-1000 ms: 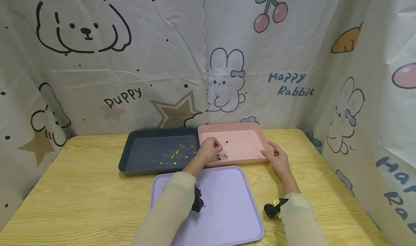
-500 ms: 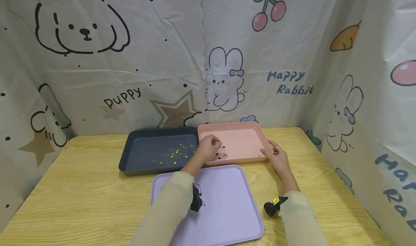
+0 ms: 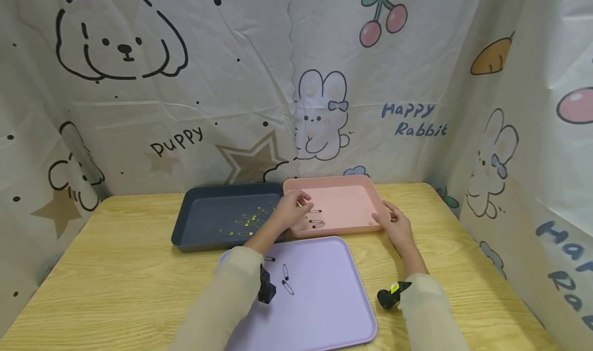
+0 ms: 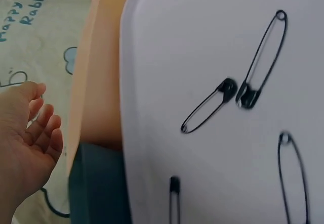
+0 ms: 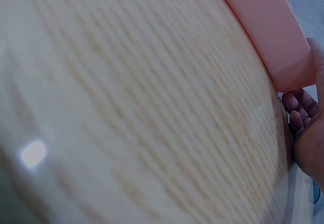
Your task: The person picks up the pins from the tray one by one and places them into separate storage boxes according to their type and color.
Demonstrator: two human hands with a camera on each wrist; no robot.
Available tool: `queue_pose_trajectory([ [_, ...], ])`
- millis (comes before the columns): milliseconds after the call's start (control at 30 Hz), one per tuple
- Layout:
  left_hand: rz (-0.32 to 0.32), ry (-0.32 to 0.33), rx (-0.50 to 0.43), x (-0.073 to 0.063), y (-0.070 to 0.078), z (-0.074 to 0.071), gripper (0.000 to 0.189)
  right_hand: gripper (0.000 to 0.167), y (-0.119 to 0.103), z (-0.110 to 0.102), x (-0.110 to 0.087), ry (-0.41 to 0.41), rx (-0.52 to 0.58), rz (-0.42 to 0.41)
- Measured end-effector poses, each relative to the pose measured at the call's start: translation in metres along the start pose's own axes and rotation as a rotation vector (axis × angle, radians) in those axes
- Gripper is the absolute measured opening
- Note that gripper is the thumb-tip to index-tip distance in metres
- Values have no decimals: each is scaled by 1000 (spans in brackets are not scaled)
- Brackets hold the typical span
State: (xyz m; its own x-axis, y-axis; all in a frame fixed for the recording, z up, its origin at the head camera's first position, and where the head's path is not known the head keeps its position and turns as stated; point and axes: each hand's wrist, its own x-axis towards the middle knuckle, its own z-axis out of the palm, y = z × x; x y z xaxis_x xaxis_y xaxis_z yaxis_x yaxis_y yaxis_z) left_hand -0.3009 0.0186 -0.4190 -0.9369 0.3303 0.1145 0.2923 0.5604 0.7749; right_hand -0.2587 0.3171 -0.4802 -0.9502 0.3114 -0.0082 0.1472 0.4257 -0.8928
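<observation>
My left hand (image 3: 291, 211) hovers over the left side of the pink tray (image 3: 345, 185), its fingers loosely bent and nothing visible between them. Several black safety pins (image 3: 317, 224) lie in that tray beside the fingertips. At the tray's right edge, my right hand (image 3: 396, 227) grips the rim; the right wrist view shows the thumb over the pink wall (image 5: 276, 37) and the fingers curled by its corner. More black safety pins (image 4: 268, 57) rest on the lilac tray (image 3: 324, 289), partly hidden by the left forearm.
A dark grey tray (image 3: 199, 207) stands left of the pink one, with several yellow safety pins (image 3: 247, 221) in it. All the trays sit on a wooden table (image 3: 129, 268). A printed cloth (image 3: 250, 83) hangs behind and at the sides.
My left hand has let go of a black safety pin, which now lies in the pink tray, and has drawn back slightly to the left. The right hand has stayed at the rim.
</observation>
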Motion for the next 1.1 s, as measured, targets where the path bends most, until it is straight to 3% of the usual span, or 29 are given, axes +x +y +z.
queue_pose_trajectory([
  [267, -44, -56, 17, -15, 2, -19, 25, 66, -2, 1, -1, -6, -5, 3],
  [833, -69, -22, 108, -59, -14, -54, 17, 68, -2, 1, -2, -1, -13, 18],
  [1100, -39, -53, 132, -83, -23, -65, 14, 69, -2, 1, -2, -9, -24, 22],
])
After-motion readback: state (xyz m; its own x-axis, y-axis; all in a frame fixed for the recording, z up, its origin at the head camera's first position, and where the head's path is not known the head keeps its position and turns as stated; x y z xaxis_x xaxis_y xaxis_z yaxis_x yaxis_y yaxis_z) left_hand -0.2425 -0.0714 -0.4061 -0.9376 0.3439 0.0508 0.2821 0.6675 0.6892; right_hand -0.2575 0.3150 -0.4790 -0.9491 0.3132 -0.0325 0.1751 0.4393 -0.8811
